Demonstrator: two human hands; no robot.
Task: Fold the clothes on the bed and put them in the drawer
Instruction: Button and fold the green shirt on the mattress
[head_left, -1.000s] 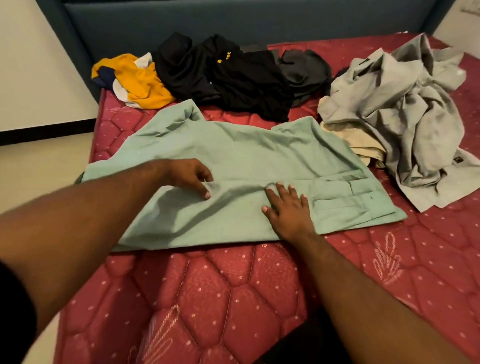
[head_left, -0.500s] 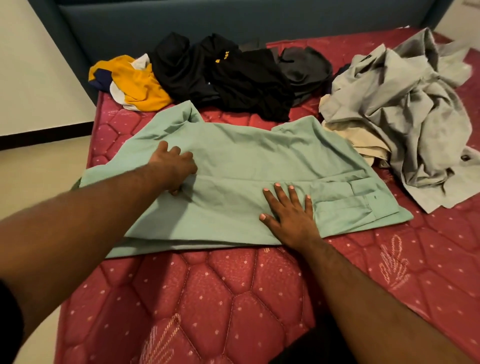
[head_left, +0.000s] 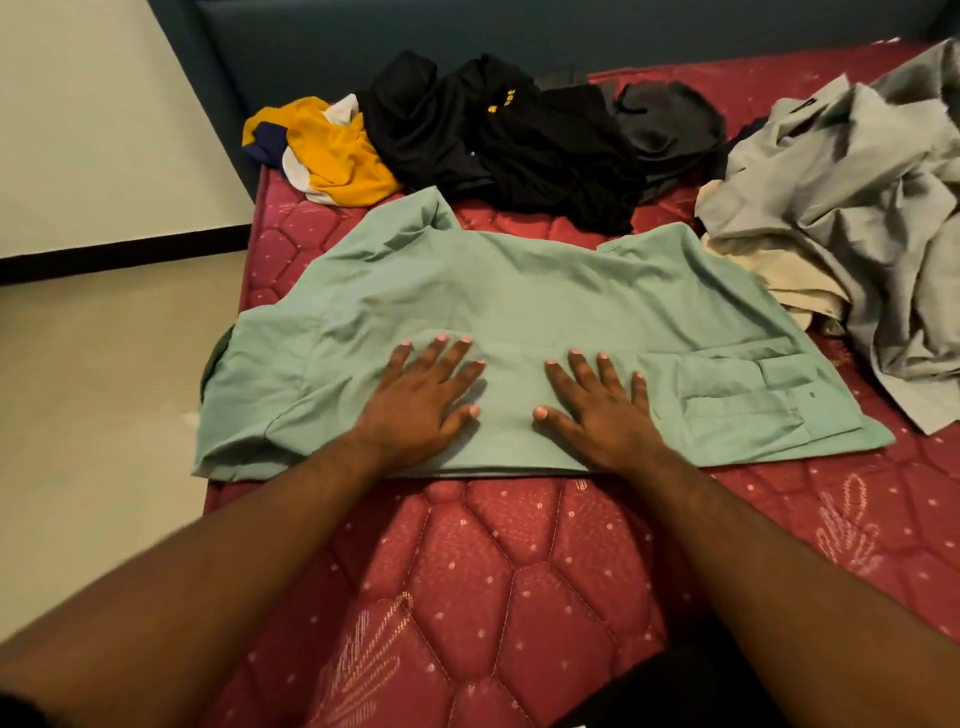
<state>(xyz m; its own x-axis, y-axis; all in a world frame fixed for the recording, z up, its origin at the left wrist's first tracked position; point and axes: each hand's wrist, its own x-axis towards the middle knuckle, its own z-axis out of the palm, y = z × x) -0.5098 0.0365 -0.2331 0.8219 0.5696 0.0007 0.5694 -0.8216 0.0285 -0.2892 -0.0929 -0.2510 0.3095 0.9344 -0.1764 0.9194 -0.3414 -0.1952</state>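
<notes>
Two flat, spread palms, left hand (head_left: 423, 402) and right hand (head_left: 602, 410), on smooth mint-green shirt (head_left: 545, 291) over quilted red mattress (head_left: 519, 597).

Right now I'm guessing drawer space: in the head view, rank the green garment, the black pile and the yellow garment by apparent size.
1. green garment
2. black pile, though farther away, so unsure
3. yellow garment

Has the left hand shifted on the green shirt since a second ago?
Yes. The left hand has come back toward the shirt's near hem and now lies flat, fingers spread, beside the right hand.
</notes>
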